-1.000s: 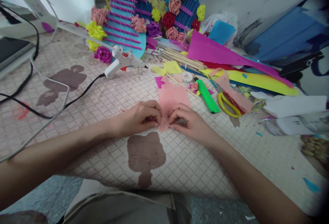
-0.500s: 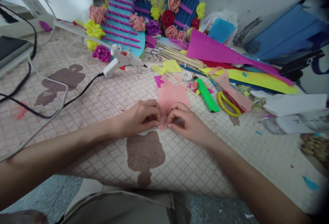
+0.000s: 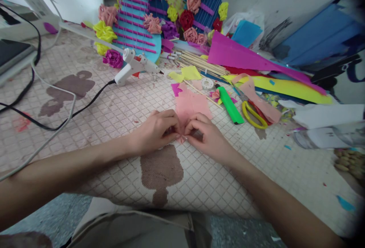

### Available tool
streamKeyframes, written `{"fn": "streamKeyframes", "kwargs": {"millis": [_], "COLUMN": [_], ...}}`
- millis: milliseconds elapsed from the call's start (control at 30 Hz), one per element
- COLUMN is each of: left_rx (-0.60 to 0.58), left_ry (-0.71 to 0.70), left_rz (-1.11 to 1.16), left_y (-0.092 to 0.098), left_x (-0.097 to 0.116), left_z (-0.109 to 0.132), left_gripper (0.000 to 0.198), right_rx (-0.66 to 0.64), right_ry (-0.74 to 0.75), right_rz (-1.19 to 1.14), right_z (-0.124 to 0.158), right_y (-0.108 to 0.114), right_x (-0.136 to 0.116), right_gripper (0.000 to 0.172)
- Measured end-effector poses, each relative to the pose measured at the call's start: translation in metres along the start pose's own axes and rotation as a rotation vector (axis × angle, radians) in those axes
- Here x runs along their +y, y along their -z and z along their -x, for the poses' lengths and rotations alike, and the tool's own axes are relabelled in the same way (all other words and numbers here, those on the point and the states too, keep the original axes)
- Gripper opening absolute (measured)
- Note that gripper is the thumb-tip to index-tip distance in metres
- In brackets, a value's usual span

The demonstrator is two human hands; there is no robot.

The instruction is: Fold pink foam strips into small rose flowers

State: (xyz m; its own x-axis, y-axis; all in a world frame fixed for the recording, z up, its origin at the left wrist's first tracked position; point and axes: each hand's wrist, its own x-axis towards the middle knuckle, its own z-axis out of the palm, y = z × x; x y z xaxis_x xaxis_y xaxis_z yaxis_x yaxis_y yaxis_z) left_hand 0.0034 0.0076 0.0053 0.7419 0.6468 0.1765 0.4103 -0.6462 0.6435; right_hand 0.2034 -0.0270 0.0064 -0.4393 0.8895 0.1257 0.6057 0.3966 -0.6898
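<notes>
A pale pink paper piece [image 3: 190,107] lies on the quilted mat [image 3: 114,107] in front of me. My left hand [image 3: 155,130] and my right hand [image 3: 208,136] meet at its near end, fingertips pinched together on the paper's bunched lower edge. Both hands rest on the mat, knuckles up, with the fingers curled in. The part of the paper between the fingertips is mostly hidden.
A white glue gun [image 3: 134,65] with a black cord lies behind my hands. A green cutter [image 3: 230,106], yellow-handled scissors [image 3: 252,115], a tape roll [image 3: 207,84], wooden sticks [image 3: 199,62], coloured sheets [image 3: 245,60] and paper-flower boards [image 3: 137,20] crowd the back and right.
My hands have drawn closer together and gathered more of the pink paper's near end between the fingertips. Nothing else has moved.
</notes>
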Motion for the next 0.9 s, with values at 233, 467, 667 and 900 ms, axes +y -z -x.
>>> {"fn": "streamKeyframes", "kwargs": {"millis": [233, 467, 667, 900], "left_rx": [0.004, 0.014, 0.024, 0.042], "left_ry": [-0.004, -0.024, -0.039, 0.004], "left_rz": [0.006, 0.033, 0.051, 0.031], "left_y": [-0.0001, 0.0007, 0.0001, -0.001], "left_x": [-0.0002, 0.0004, -0.0009, 0.0004], "left_z": [-0.0006, -0.001, -0.0012, -0.0021], "left_gripper": [0.004, 0.006, 0.006, 0.006], "right_rx": [-0.009, -0.005, 0.006, 0.026], "right_ry": [-0.019, -0.005, -0.015, 0.01], "right_rz": [-0.001, 0.006, 0.023, 0.034], "right_z": [-0.0006, -0.0007, -0.0005, -0.0008], "right_y": [0.0004, 0.0002, -0.0006, -0.0023], "right_x": [-0.0018, -0.0007, -0.0015, 0.0005], "right_gripper": [0.01, 0.012, 0.013, 0.014]}}
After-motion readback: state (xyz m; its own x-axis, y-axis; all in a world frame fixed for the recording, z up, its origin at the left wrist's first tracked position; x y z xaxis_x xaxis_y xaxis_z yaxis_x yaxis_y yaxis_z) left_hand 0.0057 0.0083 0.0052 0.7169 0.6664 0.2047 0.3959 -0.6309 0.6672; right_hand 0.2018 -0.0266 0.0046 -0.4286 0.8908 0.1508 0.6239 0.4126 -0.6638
